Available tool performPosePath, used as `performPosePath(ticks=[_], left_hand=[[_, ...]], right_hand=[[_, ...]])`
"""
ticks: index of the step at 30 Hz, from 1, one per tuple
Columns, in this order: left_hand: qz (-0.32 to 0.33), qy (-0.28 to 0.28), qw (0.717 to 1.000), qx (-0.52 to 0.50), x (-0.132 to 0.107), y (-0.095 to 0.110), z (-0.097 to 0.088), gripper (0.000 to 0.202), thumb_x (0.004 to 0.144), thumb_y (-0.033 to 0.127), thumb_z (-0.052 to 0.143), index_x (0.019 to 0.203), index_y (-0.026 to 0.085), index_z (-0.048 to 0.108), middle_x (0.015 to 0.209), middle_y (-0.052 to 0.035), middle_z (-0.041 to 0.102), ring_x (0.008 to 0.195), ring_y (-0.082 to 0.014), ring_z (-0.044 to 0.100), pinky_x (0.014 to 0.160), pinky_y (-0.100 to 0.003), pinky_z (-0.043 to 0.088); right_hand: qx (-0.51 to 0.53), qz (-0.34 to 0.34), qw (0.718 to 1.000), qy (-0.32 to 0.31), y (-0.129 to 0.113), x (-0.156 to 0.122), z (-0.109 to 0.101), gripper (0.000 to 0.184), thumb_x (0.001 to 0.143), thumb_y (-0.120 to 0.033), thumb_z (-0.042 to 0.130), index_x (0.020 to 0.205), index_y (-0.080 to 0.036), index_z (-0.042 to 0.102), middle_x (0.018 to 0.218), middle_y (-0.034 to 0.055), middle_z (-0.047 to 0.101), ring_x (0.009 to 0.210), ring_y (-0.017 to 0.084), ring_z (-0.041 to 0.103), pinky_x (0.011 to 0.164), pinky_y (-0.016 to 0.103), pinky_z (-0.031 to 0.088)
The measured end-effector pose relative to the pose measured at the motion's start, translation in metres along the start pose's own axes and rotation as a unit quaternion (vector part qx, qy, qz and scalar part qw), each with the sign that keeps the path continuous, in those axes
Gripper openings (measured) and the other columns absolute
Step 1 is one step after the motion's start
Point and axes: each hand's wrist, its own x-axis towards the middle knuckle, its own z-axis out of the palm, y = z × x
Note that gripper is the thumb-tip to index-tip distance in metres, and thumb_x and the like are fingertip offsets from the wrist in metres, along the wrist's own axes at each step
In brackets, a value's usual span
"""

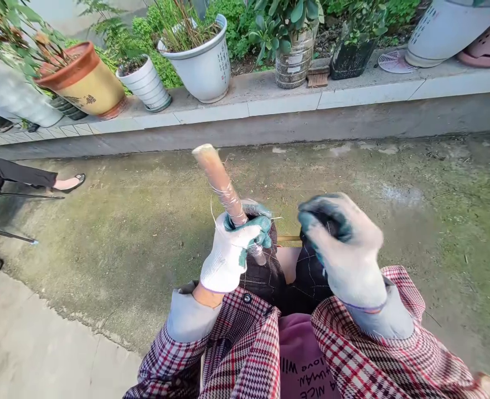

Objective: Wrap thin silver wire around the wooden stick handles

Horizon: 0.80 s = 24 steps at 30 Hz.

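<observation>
Black trousers (24, 170) are worn by a person at the far left, only partly shown; a flat shoe (75, 183) is rested on the concrete (124, 249). Behind, a yellow pot (91, 86) and a white pot (205, 66) are lined along the ledge (211, 112), likely so that they are kept off the ground. Near the middle, a stick (215, 169) is gripped by the gloved left hand (227, 252), its fingers wrapped round the lower part. It is held above the lap, top tilted left, presumably so that the strand (227, 193) wound round it is left exposed. Whether this is wire or thread cannot be told. To the right, the gloved right hand (348, 249) is held apart from the stick, fingers curled narrow; whether anything is pinched there cannot be told.
</observation>
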Motion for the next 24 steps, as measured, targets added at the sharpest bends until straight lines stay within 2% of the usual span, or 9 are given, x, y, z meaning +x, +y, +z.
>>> performPosePath(ticks=[1,3,5,6,9,14,17,21,24], left_hand=[[-0.005,0.014,1.000,-0.021,0.001,-0.001,0.000,0.019,0.067,0.024,0.077,0.085,0.020,0.071,0.064,0.0044,0.064,0.047,-0.0087,0.053,0.045,-0.022,0.045],[0.006,0.043,0.999,-0.007,0.004,-0.003,0.000,0.023,0.062,0.023,0.080,0.082,0.019,0.070,0.070,0.0025,0.068,0.057,-0.0104,0.061,0.053,-0.023,0.052],[0.021,0.061,0.997,0.052,0.006,-0.004,-0.001,0.024,0.058,0.021,0.083,0.078,0.018,0.070,0.075,0.0001,0.072,0.066,-0.0135,0.066,0.061,-0.025,0.056],[0.029,0.065,0.994,0.084,0.007,-0.005,-0.002,0.024,0.056,0.020,0.084,0.076,0.018,0.070,0.076,-0.0006,0.073,0.069,-0.0148,0.068,0.063,-0.026,0.057],[0.060,0.065,0.984,0.154,0.009,-0.005,-0.004,0.019,0.059,0.020,0.083,0.073,0.018,0.072,0.075,-0.0009,0.073,0.067,-0.0162,0.068,0.062,-0.028,0.057],[0.105,0.027,0.984,0.144,0.009,-0.005,-0.004,0.014,0.063,0.017,0.083,0.074,0.019,0.075,0.081,-0.0018,0.076,0.075,-0.0178,0.072,0.070,-0.029,0.061],[0.123,0.001,0.981,0.151,0.008,-0.006,-0.004,0.011,0.066,0.018,0.082,0.074,0.019,0.075,0.083,-0.0028,0.076,0.078,-0.0186,0.073,0.072,-0.031,0.062],[0.163,0.012,0.966,0.199,0.007,-0.007,-0.007,0.014,0.069,0.019,0.085,0.078,0.019,0.074,0.090,-0.0042,0.076,0.080,-0.0185,0.072,0.072,-0.030,0.061],[0.204,0.019,0.943,0.264,0.006,-0.007,-0.009,0.015,0.071,0.021,0.086,0.080,0.018,0.075,0.096,-0.0062,0.076,0.088,-0.0198,0.072,0.079,-0.032,0.060]], right_hand=[[0.009,0.008,1.000,0.013,-0.002,-0.004,0.001,0.006,0.091,-0.024,0.070,0.088,-0.023,0.075,0.091,0.0031,0.073,0.086,0.020,0.067,0.078,0.031,0.053],[0.078,0.068,0.992,-0.074,-0.003,-0.011,0.007,0.015,0.093,-0.032,0.069,0.084,-0.022,0.074,0.082,0.0024,0.071,0.077,0.018,0.066,0.071,0.029,0.053],[0.180,0.158,0.952,-0.191,-0.001,-0.015,0.020,0.027,0.094,-0.042,0.069,0.078,-0.021,0.070,0.069,0.0002,0.066,0.061,0.013,0.059,0.056,0.025,0.049],[0.224,0.206,0.931,-0.199,0.001,-0.015,0.027,0.033,0.092,-0.047,0.070,0.073,-0.020,0.066,0.062,-0.0014,0.061,0.052,0.011,0.053,0.048,0.023,0.044],[0.296,0.301,0.893,-0.158,0.010,-0.011,0.045,0.038,0.078,-0.047,0.083,0.068,-0.019,0.061,0.053,-0.0047,0.055,0.041,0.007,0.043,0.037,0.019,0.033],[0.384,0.322,0.852,-0.151,0.018,-0.011,0.049,0.035,0.074,-0.043,0.085,0.068,-0.018,0.062,0.052,-0.0050,0.055,0.039,0.006,0.042,0.035,0.017,0.034],[0.410,0.313,0.847,-0.132,0.018,-0.015,0.047,0.029,0.075,-0.037,0.084,0.068,-0.018,0.063,0.052,-0.0056,0.055,0.040,0.006,0.042,0.037,0.016,0.035],[0.388,0.294,0.868,-0.103,0.016,-0.015,0.048,0.028,0.069,-0.026,0.087,0.062,-0.017,0.061,0.049,-0.0060,0.053,0.041,0.005,0.042,0.037,0.016,0.035],[0.396,0.336,0.846,-0.122,0.017,-0.013,0.049,0.032,0.067,-0.031,0.088,0.063,-0.018,0.058,0.047,-0.0068,0.050,0.038,0.005,0.039,0.035,0.017,0.031]])
